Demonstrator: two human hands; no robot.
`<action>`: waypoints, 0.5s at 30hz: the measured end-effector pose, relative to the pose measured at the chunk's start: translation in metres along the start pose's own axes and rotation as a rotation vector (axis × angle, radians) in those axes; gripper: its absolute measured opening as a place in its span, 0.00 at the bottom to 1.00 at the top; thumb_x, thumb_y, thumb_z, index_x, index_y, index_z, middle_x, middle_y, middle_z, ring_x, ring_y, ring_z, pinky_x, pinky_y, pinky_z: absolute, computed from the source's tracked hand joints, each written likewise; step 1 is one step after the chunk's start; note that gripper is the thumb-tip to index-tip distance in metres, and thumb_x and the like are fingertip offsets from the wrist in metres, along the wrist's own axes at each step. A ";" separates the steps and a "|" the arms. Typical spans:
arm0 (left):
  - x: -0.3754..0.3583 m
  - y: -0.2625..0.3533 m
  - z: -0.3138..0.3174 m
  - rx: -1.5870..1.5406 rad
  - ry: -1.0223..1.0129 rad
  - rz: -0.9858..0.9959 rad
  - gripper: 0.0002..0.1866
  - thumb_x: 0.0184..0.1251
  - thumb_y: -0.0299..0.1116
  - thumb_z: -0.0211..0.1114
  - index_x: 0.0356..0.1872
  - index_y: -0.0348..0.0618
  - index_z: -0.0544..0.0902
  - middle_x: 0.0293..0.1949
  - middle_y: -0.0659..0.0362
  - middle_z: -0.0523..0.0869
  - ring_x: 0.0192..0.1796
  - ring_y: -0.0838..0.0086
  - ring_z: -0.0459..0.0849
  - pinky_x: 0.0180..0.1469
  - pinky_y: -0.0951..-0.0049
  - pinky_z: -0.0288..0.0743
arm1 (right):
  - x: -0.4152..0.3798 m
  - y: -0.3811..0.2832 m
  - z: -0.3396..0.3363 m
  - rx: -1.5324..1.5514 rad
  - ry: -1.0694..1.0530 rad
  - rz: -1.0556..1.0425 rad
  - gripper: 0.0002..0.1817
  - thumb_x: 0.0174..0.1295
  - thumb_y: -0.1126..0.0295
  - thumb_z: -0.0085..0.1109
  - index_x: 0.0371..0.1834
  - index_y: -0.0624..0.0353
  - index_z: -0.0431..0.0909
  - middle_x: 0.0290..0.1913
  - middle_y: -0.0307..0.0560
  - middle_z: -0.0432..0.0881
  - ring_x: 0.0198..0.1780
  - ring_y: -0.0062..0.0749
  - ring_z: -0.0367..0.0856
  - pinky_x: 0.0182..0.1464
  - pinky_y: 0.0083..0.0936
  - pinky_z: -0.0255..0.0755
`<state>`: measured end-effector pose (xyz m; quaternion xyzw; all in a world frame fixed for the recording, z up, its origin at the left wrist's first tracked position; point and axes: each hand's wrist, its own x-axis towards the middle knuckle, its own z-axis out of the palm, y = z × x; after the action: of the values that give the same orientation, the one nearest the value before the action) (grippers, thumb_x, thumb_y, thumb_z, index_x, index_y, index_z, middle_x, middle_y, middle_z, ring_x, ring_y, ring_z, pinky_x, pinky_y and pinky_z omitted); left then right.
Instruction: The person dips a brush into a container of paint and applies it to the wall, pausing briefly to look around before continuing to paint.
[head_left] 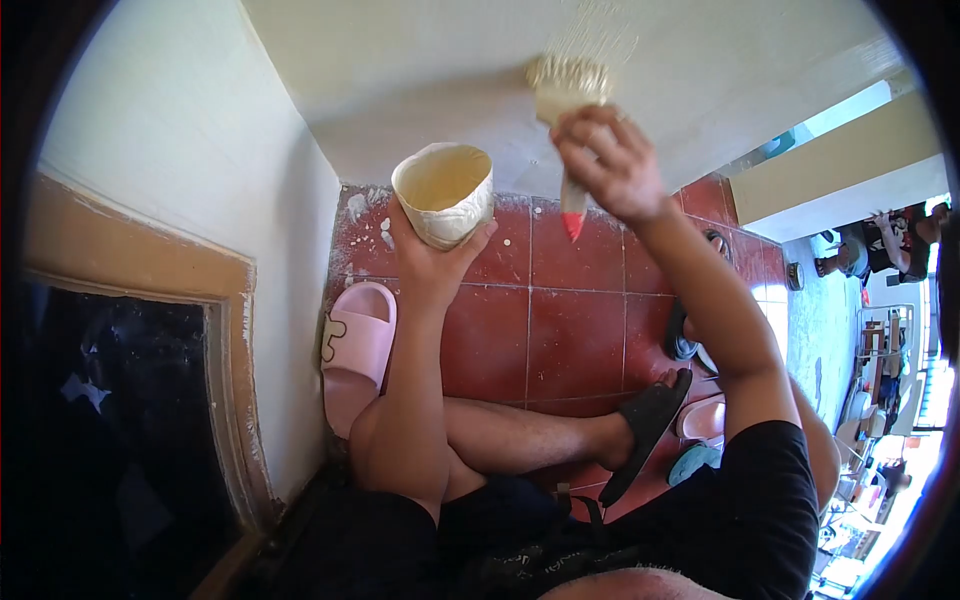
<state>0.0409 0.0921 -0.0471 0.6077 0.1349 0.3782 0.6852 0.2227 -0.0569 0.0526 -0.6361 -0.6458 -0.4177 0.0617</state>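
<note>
My right hand (pixel 612 160) is closed around a paintbrush (pixel 568 100), whose red handle tip sticks out below the fist. Its bristles, loaded with pale cream paint, press against the wall (pixel 430 70), and thin wet streaks show above them. In my left hand (pixel 435 260) is a paint cup (pixel 450 222), gripped from below and tilted a little. Cream paint coats the cup inside and out. The cup is held over the floor, lower than the brush and to its left.
Red floor tiles (pixel 485 340) carry white paint spots by the wall's foot. A pink slide sandal (pixel 360 335) lies at left, near a wooden frame (pixel 150 240) around a dark opening. More footwear, including a pink slipper (pixel 703 418), lies at right. Other people (pixel 885 250) are far right.
</note>
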 end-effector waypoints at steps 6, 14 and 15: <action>0.000 0.003 -0.007 0.036 0.029 0.005 0.48 0.48 0.35 0.83 0.67 0.35 0.60 0.59 0.50 0.75 0.61 0.65 0.77 0.60 0.65 0.76 | -0.041 -0.047 0.029 0.231 -0.180 0.051 0.10 0.51 0.71 0.64 0.38 0.51 0.79 0.42 0.36 0.80 0.50 0.35 0.81 0.49 0.30 0.81; -0.004 0.007 -0.011 0.094 0.016 0.003 0.48 0.48 0.36 0.83 0.66 0.36 0.60 0.59 0.50 0.75 0.61 0.65 0.77 0.60 0.65 0.76 | 0.037 0.019 -0.046 0.179 -0.050 0.207 0.14 0.51 0.78 0.61 0.42 0.55 0.83 0.44 0.40 0.84 0.44 0.36 0.83 0.43 0.30 0.79; -0.003 0.009 -0.010 0.100 0.017 0.002 0.47 0.48 0.35 0.83 0.66 0.36 0.61 0.59 0.50 0.75 0.61 0.65 0.78 0.59 0.65 0.77 | 0.043 0.023 -0.053 0.117 0.043 0.156 0.15 0.50 0.78 0.62 0.43 0.56 0.83 0.44 0.40 0.84 0.44 0.37 0.83 0.43 0.31 0.79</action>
<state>0.0289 0.0976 -0.0415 0.6383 0.1587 0.3767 0.6523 0.2104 -0.0602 0.1238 -0.6707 -0.6161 -0.3867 0.1449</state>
